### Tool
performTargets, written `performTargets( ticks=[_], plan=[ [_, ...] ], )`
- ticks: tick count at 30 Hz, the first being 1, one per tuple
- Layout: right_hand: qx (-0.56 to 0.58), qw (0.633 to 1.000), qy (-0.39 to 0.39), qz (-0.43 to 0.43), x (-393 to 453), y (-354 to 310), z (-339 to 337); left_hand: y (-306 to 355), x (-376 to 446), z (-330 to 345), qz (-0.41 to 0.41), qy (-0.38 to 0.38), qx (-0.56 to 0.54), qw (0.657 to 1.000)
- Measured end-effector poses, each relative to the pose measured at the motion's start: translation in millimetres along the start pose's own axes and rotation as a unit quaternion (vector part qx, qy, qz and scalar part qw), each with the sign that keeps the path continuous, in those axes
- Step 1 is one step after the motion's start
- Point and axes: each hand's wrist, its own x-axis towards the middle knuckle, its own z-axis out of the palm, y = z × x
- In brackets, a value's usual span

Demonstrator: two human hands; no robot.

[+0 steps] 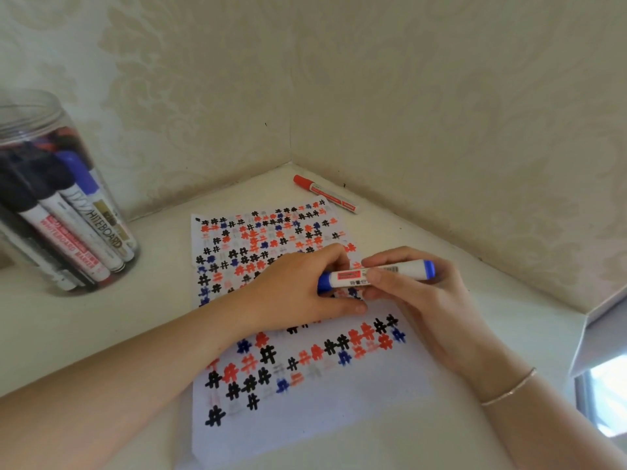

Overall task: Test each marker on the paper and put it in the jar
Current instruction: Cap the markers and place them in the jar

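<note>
A blue marker (403,271) lies level above the paper (339,401), held by both hands. My right hand (417,300) grips its white barrel near the middle. My left hand (305,286) closes round the blue cap end at the left. The paper is a white sheet covered with red, blue and black hash marks. A clear plastic jar (51,198) stands at the far left with several markers inside. A red marker (324,193) lies capped on the table beyond the paper, near the wall corner.
The white table (84,334) sits in a corner of two pale patterned walls (441,113). Its right edge drops off near a window (607,395) at the lower right. A thin bracelet (509,388) circles my right wrist.
</note>
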Motion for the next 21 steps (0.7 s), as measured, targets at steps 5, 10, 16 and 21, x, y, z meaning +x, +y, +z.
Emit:
performTargets(
  ticks=[5, 10, 16, 21],
  plan=[
    [0.041, 0.999, 0.018, 0.019, 0.3, -0.6, -0.7, -1.2, -2.5, -2.0, 0.03, 0.036, -0.071, 0.996],
    [-0.025, 0.998, 0.052, 0.024, 7.1, -6.9, 4.3, -0.4, -3.0, -7.1, 0.014, 0.097, -0.171, 0.98],
    [-0.199, 0.971, 0.121, -0.048, 35.1, -47.9, 51.3, 20.5, -0.4, -31.2, -0.041, 0.318, -0.246, 0.914],
    [-0.152, 0.953, 0.188, -0.184, 37.5, -75.2, 93.7, 37.4, -5.4, -76.2, 0.029, 0.433, -0.259, 0.863]
  ],
)
